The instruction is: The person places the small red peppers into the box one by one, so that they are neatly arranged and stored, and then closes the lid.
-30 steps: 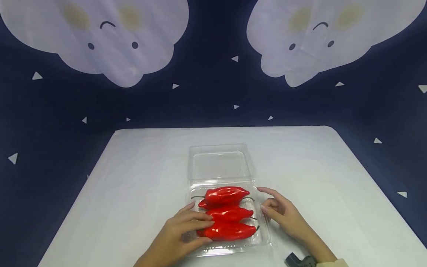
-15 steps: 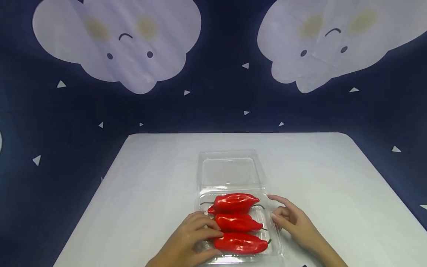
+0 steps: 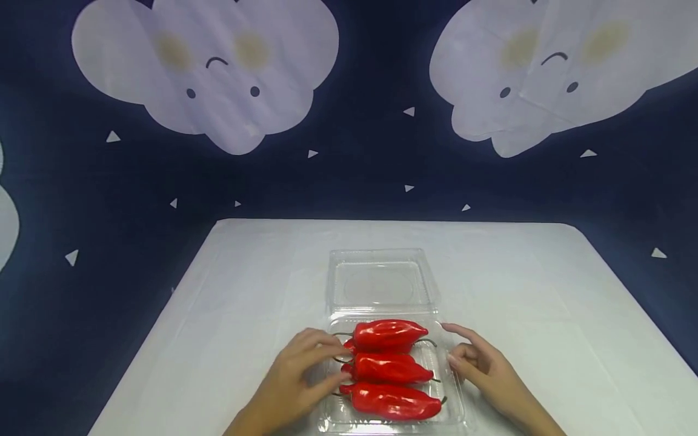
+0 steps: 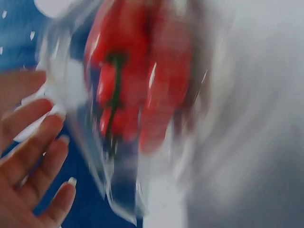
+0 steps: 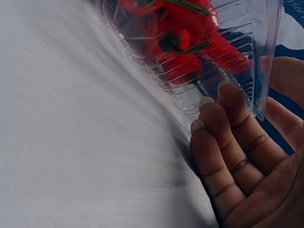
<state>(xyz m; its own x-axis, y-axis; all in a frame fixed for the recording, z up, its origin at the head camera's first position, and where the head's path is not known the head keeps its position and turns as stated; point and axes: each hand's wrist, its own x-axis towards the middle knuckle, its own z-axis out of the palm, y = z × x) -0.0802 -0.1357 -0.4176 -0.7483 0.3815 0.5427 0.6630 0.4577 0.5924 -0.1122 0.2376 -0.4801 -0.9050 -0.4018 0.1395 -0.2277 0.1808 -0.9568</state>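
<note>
Several shiny red peppers (image 3: 392, 401) with green stems lie sideways in the base of a clear plastic clamshell container (image 3: 382, 427). At the near left of the container, my left hand (image 3: 291, 375) is spread over the pepper stems, thumb and fingers apart with nothing between them. Motion blurs the peppers (image 4: 166, 71) in the left wrist view. My right hand (image 3: 491, 372) rests at the container's right side, forefinger stretched to its rim and other fingers bent. In the right wrist view, its fingertips touch the ribbed outer wall (image 5: 228, 52).
The container's lid (image 3: 378, 281) lies folded back on the far side, hinged to the base. Under it is a white-covered table (image 3: 262, 272). A dark blue backdrop (image 3: 371, 169) with clouds and small triangles rises behind the table's far edge.
My left hand has drawn back leftward off the near pepper, uncovering its stem end. The right hand stays at the container's side. The head view has shifted slightly.
</note>
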